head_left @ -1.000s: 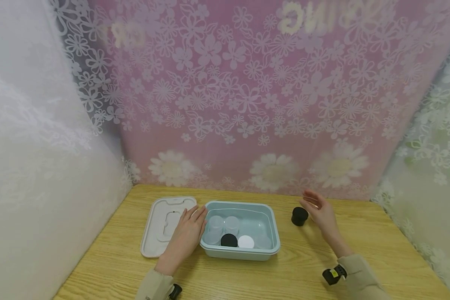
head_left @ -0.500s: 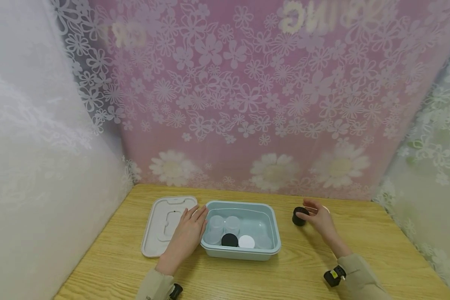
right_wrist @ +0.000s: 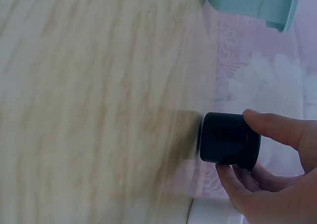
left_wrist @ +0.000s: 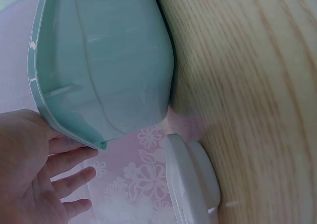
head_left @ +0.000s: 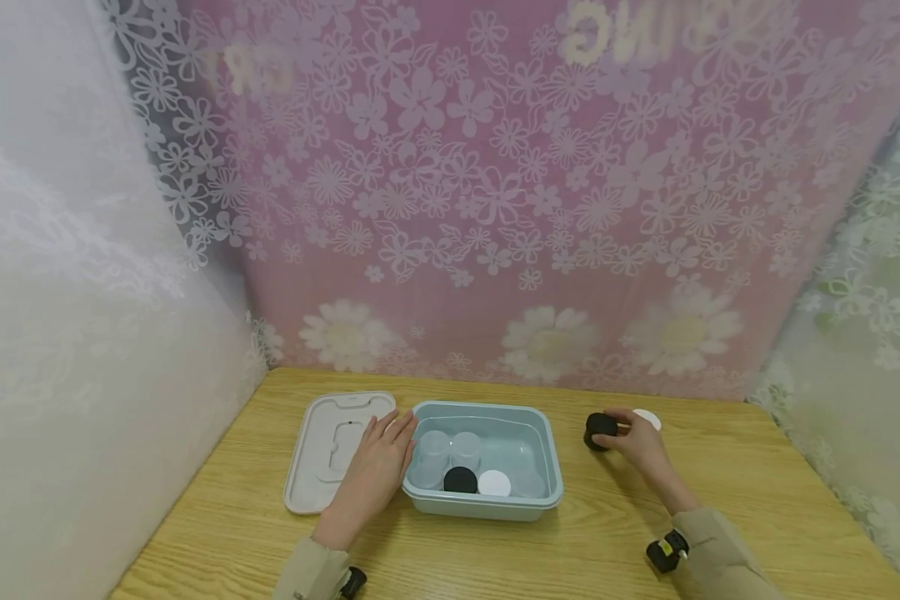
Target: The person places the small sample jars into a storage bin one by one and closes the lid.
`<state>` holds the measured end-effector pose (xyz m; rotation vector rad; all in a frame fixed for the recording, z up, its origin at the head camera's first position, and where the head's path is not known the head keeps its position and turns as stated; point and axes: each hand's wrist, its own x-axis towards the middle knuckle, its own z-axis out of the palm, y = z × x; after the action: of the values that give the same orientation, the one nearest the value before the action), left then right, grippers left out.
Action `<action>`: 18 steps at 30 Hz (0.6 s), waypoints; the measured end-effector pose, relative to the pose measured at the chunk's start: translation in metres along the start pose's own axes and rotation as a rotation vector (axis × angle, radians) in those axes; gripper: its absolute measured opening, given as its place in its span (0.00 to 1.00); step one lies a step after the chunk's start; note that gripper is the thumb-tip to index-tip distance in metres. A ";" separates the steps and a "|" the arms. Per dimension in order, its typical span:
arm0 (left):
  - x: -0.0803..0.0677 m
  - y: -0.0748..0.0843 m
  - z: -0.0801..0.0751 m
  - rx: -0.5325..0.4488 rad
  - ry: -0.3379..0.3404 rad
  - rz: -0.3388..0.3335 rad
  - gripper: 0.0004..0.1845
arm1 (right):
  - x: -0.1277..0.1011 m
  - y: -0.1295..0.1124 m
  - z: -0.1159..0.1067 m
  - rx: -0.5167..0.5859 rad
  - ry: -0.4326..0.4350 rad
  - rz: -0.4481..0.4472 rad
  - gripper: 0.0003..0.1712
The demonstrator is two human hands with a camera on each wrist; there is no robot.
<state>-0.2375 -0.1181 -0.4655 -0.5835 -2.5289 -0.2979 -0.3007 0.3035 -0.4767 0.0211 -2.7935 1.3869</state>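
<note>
With thumb and fingers my right hand [head_left: 643,448] pinches a small round black jar [head_left: 598,433] at the right of the table. In the right wrist view this black jar [right_wrist: 228,140] is upright, its base at or just above the wood; contact there is unclear. My left hand [head_left: 373,471] has its fingers extended and touches the left rim of a pale blue plastic box [head_left: 487,507]. Inside the box are several translucent round pots [head_left: 465,447], one black-topped jar [head_left: 460,480] and one white-topped jar [head_left: 493,483]. The left wrist view shows the fingertips at the rim's corner.
A whitish lid [head_left: 311,458] lies left of the box, partly behind my left hand. Another white-topped round jar [head_left: 648,418] stands just behind my right hand, half covered by it. The wooden table [head_left: 495,558] ends at a flowered pink curtain [head_left: 457,208].
My right hand has come down from above and beside the black jar and now pinches it. The white-topped jar behind has come into sight. My left hand stays at the box rim.
</note>
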 end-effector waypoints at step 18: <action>0.000 -0.002 0.004 -0.009 -0.008 -0.003 0.20 | -0.010 -0.056 -0.010 0.053 -0.015 -0.095 0.42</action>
<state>-0.2398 -0.1184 -0.4686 -0.5856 -2.5380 -0.3086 -0.2888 0.2776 -0.4261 0.1637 -2.7278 1.4435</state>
